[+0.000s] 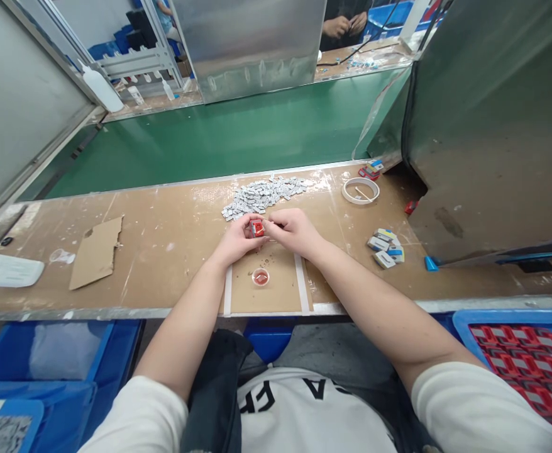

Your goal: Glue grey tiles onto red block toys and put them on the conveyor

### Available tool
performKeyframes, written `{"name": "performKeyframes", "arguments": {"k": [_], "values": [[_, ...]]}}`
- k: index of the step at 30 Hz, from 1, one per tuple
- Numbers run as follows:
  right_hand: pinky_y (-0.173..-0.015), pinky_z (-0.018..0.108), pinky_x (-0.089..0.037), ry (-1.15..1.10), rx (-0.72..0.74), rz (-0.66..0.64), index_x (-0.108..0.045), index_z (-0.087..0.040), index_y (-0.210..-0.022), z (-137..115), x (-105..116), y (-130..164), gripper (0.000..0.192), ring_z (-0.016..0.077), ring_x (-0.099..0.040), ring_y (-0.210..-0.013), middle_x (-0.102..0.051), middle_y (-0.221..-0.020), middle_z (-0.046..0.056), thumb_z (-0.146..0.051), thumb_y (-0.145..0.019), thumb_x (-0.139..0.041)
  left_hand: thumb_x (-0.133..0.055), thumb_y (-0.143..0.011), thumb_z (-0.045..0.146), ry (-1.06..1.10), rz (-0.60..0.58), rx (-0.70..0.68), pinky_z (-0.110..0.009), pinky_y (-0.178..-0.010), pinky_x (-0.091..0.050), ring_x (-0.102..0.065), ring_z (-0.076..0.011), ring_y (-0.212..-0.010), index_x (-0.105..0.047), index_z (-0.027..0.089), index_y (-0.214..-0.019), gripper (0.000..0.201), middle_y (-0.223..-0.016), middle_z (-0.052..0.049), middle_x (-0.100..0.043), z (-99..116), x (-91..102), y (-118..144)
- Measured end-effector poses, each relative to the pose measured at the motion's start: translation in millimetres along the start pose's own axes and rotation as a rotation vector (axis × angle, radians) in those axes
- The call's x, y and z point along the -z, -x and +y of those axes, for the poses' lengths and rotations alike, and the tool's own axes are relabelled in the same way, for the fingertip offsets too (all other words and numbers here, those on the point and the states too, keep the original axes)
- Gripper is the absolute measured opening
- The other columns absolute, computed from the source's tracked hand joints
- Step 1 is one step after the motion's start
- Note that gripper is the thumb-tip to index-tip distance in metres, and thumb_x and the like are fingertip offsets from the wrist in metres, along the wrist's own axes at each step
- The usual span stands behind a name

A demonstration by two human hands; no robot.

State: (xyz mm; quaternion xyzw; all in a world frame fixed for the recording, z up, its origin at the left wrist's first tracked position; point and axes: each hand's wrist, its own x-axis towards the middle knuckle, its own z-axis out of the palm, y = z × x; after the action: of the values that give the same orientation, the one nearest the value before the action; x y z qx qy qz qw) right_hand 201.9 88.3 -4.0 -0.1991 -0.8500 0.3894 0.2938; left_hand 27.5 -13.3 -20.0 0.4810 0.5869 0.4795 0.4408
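My left hand is closed around a small red block-shaped part with grey edges, tilted toward me. My right hand is pinched at the part's right side, and whatever its fingertips hold is too small to make out. Below both hands, a small clear cup with reddish content stands on a taped-down sheet. Just beyond my hands lies a heap of small flat grey pieces.
A roll of white tape and grey-white parts lie to the right. At left are torn cardboard and a white bottle. A green belt runs behind. A blue bin holds red parts. Another person's hands show beyond.
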Motion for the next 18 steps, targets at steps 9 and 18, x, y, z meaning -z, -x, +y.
{"name": "performKeyframes", "arguments": {"k": [9,18], "values": [[-0.059,0.030,-0.021,0.009,-0.042,0.008,-0.032,-0.022,-0.058,0.2,1.8,-0.5,0.039,0.0095,-0.031,-0.056,-0.032,-0.055,-0.005,-0.029,-0.088,-0.056,-0.099,-0.070,0.041,0.004,0.004,0.003,-0.026,-0.061,-0.055,-0.065,-0.0138,-0.069,-0.066,0.020,-0.120,0.063,-0.094,-0.001,-0.069,-1.8,0.9,-0.4],[-0.060,0.031,-0.021,-0.024,-0.049,0.016,-0.033,-0.022,-0.058,1.8,4.8,-1.9,0.041,0.0090,-0.031,-0.058,-0.031,-0.055,-0.006,-0.025,-0.091,-0.057,-0.101,-0.069,0.039,0.004,0.012,-0.012,-0.026,-0.064,-0.056,-0.067,-0.0147,-0.072,-0.068,0.019,-0.121,0.064,-0.098,-0.003,-0.072,-6.6,2.8,-2.7]]}}
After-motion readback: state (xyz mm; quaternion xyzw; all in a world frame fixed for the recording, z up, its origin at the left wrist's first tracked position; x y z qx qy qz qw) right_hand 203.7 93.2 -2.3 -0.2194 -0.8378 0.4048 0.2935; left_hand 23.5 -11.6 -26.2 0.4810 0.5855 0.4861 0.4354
